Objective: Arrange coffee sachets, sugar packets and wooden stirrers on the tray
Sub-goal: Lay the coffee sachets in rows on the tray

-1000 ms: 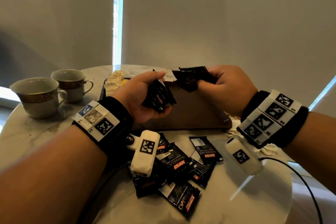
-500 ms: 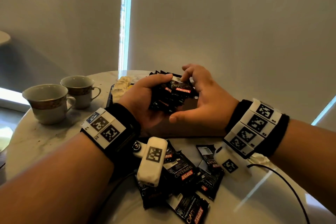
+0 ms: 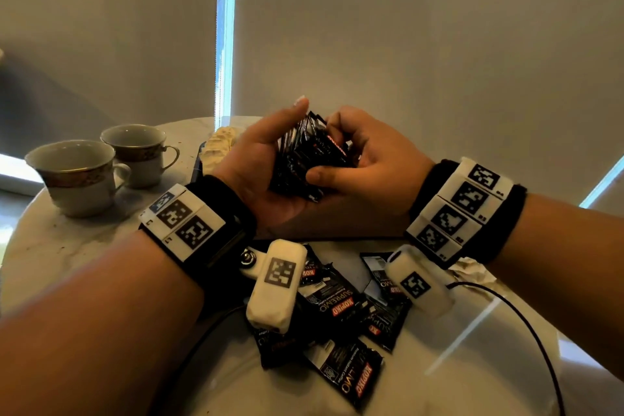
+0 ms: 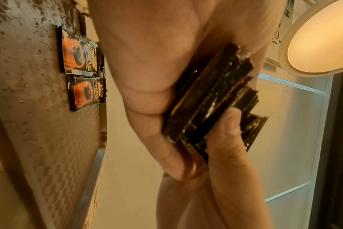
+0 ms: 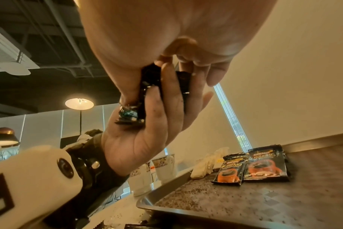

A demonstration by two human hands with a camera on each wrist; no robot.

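A stack of black coffee sachets [image 3: 310, 152] stands on edge between my two hands, above the brown tray [image 3: 337, 226]. My left hand [image 3: 266, 159] cups the stack from below and behind, thumb up. From the right, my right hand [image 3: 364, 165] pinches the stack between thumb and curled fingers. The left wrist view shows the stack's edges [image 4: 211, 100] unevenly lined up. Two sachets [image 5: 264, 164] [image 5: 229, 170] lie face up side by side on the tray [image 5: 245, 201], next to pale sugar packets [image 5: 204, 165]. I see no stirrers.
Several loose coffee sachets [image 3: 334, 300] lie on the marble table in front of the tray, under my wrists. Two cups [image 3: 74, 172] [image 3: 138, 152] stand at the left. Crumpled white paper [image 3: 472, 273] lies at the right, beside a black cable [image 3: 526, 321].
My hands were apart, each holding sachets. They came together, the right hand's sachets joined the left hand's, and both hands now hold one stack, tipped more upright.
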